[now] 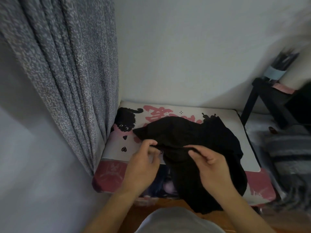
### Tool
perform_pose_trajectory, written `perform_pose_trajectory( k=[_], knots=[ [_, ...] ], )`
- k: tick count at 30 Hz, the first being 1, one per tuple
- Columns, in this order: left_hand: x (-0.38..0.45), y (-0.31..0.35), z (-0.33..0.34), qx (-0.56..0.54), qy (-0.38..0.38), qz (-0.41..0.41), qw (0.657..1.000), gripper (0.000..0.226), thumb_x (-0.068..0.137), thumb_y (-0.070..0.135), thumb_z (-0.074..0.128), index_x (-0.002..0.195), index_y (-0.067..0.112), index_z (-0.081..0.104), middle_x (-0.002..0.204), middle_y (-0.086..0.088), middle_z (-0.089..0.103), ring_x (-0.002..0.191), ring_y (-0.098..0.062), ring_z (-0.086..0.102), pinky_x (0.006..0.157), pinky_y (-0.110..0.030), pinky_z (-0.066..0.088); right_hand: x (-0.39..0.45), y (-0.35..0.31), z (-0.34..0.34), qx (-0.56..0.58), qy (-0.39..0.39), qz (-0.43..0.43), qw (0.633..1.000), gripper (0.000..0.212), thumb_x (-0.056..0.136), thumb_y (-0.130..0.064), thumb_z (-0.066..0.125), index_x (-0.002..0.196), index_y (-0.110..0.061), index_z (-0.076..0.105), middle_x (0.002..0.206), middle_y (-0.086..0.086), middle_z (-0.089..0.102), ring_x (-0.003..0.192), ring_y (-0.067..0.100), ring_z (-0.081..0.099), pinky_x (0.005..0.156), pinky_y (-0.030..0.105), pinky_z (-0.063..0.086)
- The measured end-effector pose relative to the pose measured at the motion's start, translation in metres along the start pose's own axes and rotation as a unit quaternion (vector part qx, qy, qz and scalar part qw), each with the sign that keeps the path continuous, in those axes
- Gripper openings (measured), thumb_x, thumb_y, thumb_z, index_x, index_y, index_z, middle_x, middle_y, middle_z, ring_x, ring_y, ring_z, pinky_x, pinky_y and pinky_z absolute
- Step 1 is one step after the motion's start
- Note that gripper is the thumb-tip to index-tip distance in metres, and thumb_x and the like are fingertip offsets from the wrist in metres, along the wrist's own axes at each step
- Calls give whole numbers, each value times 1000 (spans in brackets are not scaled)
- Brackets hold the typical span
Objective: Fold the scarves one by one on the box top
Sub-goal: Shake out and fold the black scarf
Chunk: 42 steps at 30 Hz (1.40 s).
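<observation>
Head camera looks down past my chest at a pale wall [185, 56] and, on my left, a long speckled grey curtain [64, 73] that hangs to the floor beside the box. Against that wall sits the box [232, 118], its white top printed with a black cat and pink lettering, its front side pink. To the right stands a dark stool [267, 101] with a few blurred things on it, and below it a grey heap too smeared for me to name. A black scarf [193, 137] lies crumpled over the middle and right of the box top, and its near end spills over the front edge toward the wooden floor. My right hand [213, 167] pinches the scarf's near fold between thumb and forefinger, lifting a thin ridge of cloth. My left hand [143, 163] pinches the same ridge just beside it, the other fingers curled loosely underneath.
</observation>
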<state>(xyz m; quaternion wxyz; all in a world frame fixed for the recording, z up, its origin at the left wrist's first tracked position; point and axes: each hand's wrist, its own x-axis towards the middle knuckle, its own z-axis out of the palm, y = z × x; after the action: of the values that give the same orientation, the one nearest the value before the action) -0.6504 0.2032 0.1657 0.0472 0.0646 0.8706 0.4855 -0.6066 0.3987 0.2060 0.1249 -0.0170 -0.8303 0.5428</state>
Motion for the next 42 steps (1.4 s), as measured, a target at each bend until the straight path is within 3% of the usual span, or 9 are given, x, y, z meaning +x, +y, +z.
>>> perform_pose_trajectory(
  k=[4,8,11,14,18,25,30,36,42],
  knots=[
    [38,-53,35,136,-77,96,983,52,93,30,68,140,31,45,140,12,48,127,-5,45,109,-26,41,3,-11,-41,-20,-6,21,1000,29,94,-6,60,97,-31,73,92,-29,71,93,-10,64,76,2,45],
    [47,-94,82,220,-148,100,959,35,96,28,56,131,22,56,126,-2,60,113,-21,57,92,-35,49,5,-12,-68,-3,74,57,996,26,97,-13,56,96,-34,72,94,-21,72,91,-4,66,81,20,49],
    [33,-126,105,295,-213,62,929,42,93,24,57,135,27,55,133,-1,51,120,-22,52,99,-33,46,8,-13,-94,77,164,105,978,18,97,-22,57,97,-27,73,97,-9,74,95,5,69,90,33,52],
    [30,-142,112,253,-154,12,955,35,93,20,55,128,24,59,127,-2,55,113,-21,55,93,-33,50,2,-7,-116,84,196,132,968,30,74,-53,63,92,-33,76,100,-5,75,102,15,70,96,43,53],
    [55,-131,121,197,-76,-15,977,29,98,31,58,123,18,57,118,-5,58,110,-24,56,89,-36,50,-7,6,-124,50,216,176,959,19,89,-45,61,93,-33,76,91,-6,75,96,21,70,93,47,54],
    [75,-110,163,225,-133,1,965,54,88,49,69,128,21,45,127,-5,50,117,-25,50,96,-40,46,-13,21,-131,67,231,204,949,54,57,-64,70,95,-26,77,94,0,75,95,19,70,90,42,53],
    [84,-112,179,262,-84,40,961,27,98,39,55,119,21,55,117,-6,55,107,-26,56,87,-41,48,-9,37,-142,129,286,238,919,16,94,-26,61,99,-16,73,88,-3,74,90,13,69,89,35,53],
    [105,-100,138,52,64,-40,996,13,93,10,58,84,14,50,81,-3,53,68,-16,47,53,-25,30,-6,57,-155,172,371,278,869,18,103,-17,52,97,-16,69,95,1,68,94,17,64,91,35,54],
    [133,-95,83,-47,167,-90,981,13,93,0,50,85,10,48,82,-7,55,76,-24,52,66,-36,45,5,87,-150,182,434,309,826,18,103,-16,52,91,-21,64,95,-1,64,90,14,64,97,37,54]
  ],
)
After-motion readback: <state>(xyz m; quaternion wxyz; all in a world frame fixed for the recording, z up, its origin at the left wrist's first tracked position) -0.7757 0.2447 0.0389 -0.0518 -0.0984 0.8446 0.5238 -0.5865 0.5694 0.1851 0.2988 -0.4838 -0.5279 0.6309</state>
